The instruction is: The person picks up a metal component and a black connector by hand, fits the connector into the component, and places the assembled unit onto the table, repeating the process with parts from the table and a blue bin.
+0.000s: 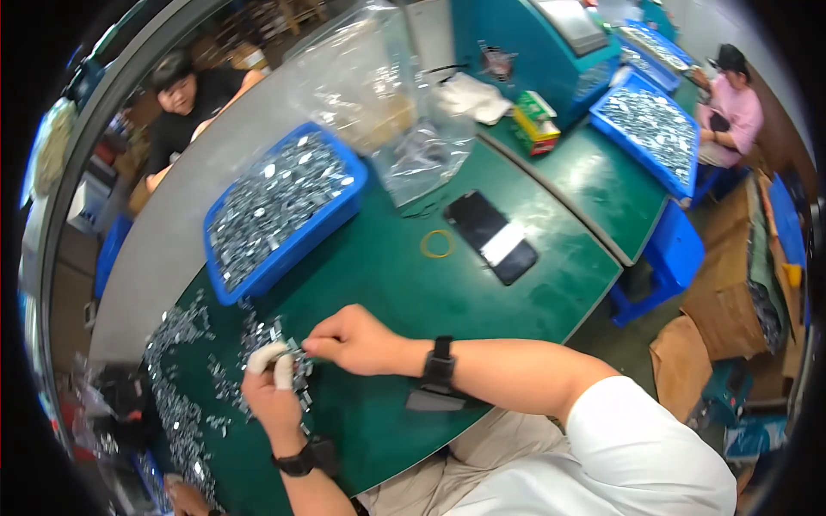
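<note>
My left hand [274, 400] is over the green table [404, 297], its fingers curled, with white covers on at least two fingertips. Closed in a pinch, my right hand [366, 342] meets the left fingertips from the right. Whatever lies between the fingers is too small to make out. Around and behind the left hand, small shiny metal pieces [258, 331] are scattered on the table. More of them form a long loose pile [176, 413] farther left. Beyond my hands stands a blue tub [297, 252] filled with similar pieces. Dark bands circle both my wrists.
A dark phone [469, 215] with a white patch lies right of a yellow rubber band [437, 244]. Behind are clear plastic bags [361, 95], a white cloth [473, 97] and a green-yellow box [535, 125]. Another blue tub [684, 185] and a blue stool [675, 254] stand right. Two people sit nearby; another hand shows lower left.
</note>
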